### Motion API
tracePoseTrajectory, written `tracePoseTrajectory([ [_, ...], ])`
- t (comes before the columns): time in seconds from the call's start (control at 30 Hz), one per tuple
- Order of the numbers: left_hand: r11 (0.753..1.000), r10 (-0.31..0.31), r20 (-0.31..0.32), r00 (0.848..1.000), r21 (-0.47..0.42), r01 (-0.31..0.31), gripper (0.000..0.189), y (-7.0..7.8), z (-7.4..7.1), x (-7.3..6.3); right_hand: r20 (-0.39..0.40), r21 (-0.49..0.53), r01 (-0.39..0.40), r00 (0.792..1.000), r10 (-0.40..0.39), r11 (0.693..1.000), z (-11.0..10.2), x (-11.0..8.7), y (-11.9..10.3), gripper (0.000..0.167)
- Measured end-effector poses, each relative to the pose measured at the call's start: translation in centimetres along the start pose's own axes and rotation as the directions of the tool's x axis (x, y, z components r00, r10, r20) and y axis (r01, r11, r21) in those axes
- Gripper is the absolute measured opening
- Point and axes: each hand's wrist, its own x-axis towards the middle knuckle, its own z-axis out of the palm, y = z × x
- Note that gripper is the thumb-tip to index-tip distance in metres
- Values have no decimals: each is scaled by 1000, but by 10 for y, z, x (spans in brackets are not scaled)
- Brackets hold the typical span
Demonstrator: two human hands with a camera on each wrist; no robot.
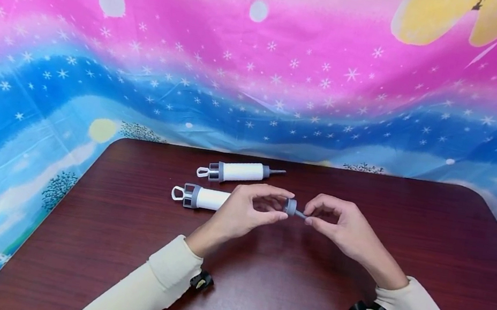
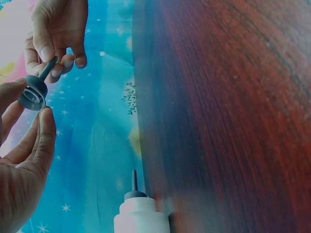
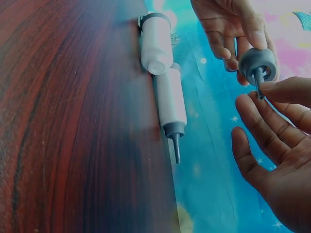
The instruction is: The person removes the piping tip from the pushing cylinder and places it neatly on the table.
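Note:
Above the table, my left hand (image 1: 242,208) pinches a round grey screw cap (image 1: 290,206) between thumb and fingertips. My right hand (image 1: 344,227) grips the thin grey nozzle (image 3: 259,83) by its narrow end. In the right wrist view the nozzle stands in the cap's wide opening, with a gap beside it. The left wrist view shows the cap's hollow, ringed underside. Behind my left hand lies a white syringe-like tube (image 1: 209,199) with a grey collar and white loop handle; its bare white front end (image 3: 156,66) has no nozzle on it.
Farther back lies a second white tube (image 1: 243,172) of the same kind, with a grey cap and nozzle (image 1: 277,171) on its front end, pointing right. Both tubes rest on the dark red wooden table (image 1: 433,249). A patterned cloth (image 1: 262,70) hangs behind the table's far edge.

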Motion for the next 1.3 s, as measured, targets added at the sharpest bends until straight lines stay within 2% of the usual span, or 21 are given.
tracePoseTrajectory([
  [0.3,999,-9,21,1000,48,8,35,1,1,1,-2,-31,17,1000,-17,999,0,1,0,8],
  [0.63,999,-22,32,999,33,21,37,2,2,1,-2,-22,-24,1000,24,999,1,1,-1,13],
  [1.03,999,-41,33,999,32,40,35,3,2,1,-8,44,13,1000,-13,999,5,2,-3,10],
  [1.3,998,-58,30,998,38,57,35,2,3,1,-11,35,-9,1000,9,999,4,1,0,10],
])
